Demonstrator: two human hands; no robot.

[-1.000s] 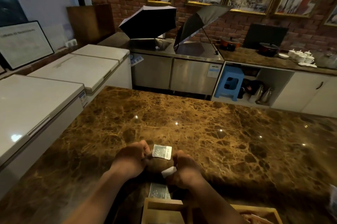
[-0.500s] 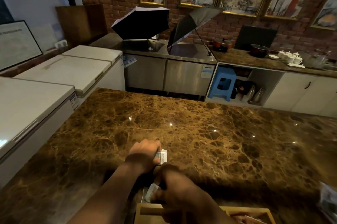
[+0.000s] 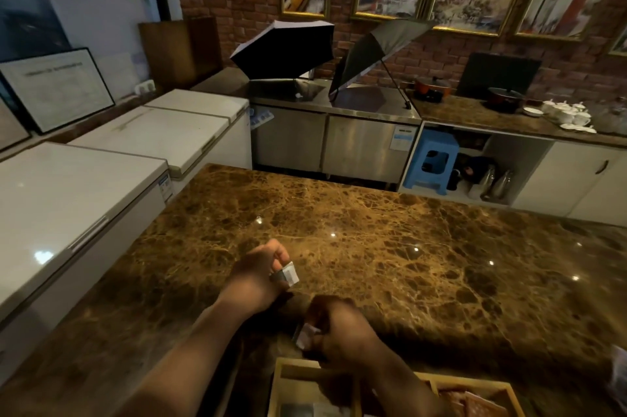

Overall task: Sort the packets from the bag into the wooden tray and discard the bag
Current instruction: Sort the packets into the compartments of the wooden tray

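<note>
I see the left hand (image 3: 258, 280) pinching a white packet (image 3: 288, 273) above the marble counter (image 3: 441, 263). The right hand (image 3: 342, 331) grips a second packet (image 3: 305, 335) just beyond the wooden tray (image 3: 281, 382).

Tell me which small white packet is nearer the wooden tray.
The small white packet in the right hand, at, just above the wooden tray.

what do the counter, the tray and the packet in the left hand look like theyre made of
Counter: polished brown marble or a lookalike, veined, with glossy light spots.
Tray: pale, matte wood, going by its colour.
Packet gripped by the left hand: likely paper or foil film; too blurred to tell.
</note>
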